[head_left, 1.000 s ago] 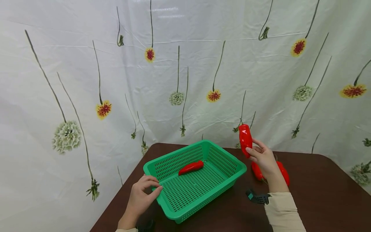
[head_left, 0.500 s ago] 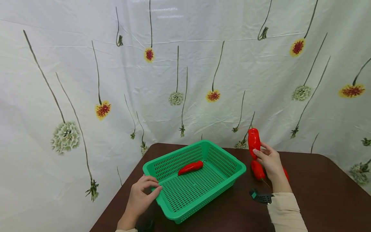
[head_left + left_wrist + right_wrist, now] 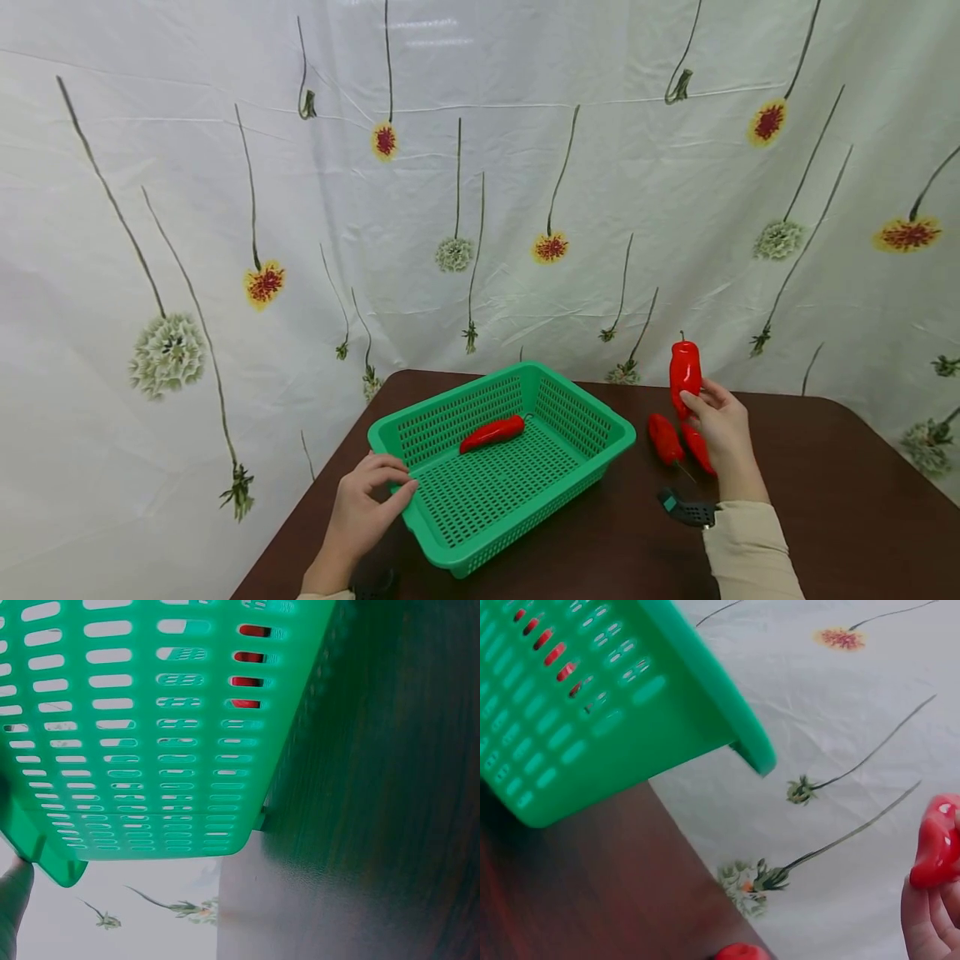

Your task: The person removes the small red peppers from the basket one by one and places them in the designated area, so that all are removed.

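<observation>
Pinching a glossy red pepper (image 3: pixel 685 375) between thumb and curled fingers, a person's right hand (image 3: pixel 723 421) holds it nearly upright, stem at the top, above the dark brown surface (image 3: pixel 840 500). Just below it, two more red peppers lie near each other: one long pepper (image 3: pixel 665 439) in full view, its thin stem pointing toward the wearer, and a second pepper (image 3: pixel 698 450) partly covered by the hand. At left, the left hand (image 3: pixel 360 504) grips the near-left rim of a green basket (image 3: pixel 540 508), its fingers bent over the edge; the left wrist view shows a fingertip against that rim. A single red pepper (image 3: pixel 492 434) lies on its side inside the basket, toward the far wall, its red showing through the slots in both wrist views. The basket rests at an angle on the surface, just left of the loose pair. From the right wrist view, the raised pepper stands out against a pale cloth (image 3: pixel 480 83) printed with flowers and long stems, which hangs behind the surface. A dark strap (image 3: pixel 686 508) circles the right wrist, at the end of a cream sleeve (image 3: pixel 753 546).
</observation>
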Available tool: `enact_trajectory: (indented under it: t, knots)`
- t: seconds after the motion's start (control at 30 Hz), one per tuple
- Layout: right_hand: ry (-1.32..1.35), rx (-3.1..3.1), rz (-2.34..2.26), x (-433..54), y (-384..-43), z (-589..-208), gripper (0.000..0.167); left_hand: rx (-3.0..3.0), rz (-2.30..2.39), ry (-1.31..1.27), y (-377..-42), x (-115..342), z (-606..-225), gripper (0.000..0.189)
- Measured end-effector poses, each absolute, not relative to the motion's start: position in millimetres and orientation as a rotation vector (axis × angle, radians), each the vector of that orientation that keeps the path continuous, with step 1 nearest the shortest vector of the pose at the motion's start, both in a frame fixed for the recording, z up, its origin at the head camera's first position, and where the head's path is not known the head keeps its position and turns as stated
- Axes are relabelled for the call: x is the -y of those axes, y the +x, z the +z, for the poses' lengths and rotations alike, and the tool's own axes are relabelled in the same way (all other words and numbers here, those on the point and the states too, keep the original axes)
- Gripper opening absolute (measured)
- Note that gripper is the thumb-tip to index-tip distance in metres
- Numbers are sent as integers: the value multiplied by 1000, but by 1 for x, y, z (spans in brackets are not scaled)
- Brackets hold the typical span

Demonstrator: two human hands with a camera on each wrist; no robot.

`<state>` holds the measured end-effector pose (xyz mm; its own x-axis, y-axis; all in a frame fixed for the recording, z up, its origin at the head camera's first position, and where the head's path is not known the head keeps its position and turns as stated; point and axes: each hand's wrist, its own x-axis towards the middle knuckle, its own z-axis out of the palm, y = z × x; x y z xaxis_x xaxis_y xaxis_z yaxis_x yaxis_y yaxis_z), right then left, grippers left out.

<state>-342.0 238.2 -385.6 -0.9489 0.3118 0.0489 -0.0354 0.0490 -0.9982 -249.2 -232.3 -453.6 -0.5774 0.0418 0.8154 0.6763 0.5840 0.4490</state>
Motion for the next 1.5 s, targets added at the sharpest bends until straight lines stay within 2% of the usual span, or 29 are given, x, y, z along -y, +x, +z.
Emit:
enact_trajectory:
  t: [0.77, 1.13, 1.5]
  knots:
    - [-750, 1679, 1956, -270, -346, -416, 59, 2026, -1012, -565, -250, 231, -454, 28]
    - [-840, 1483, 1963, -272, -348, -433, 58, 2022, -1024, -554, -249, 232, -455, 30]
    - [-846, 1061, 1943, -280, -347, -446, 44, 2016, -1012, -562, -249, 231, -453, 27]
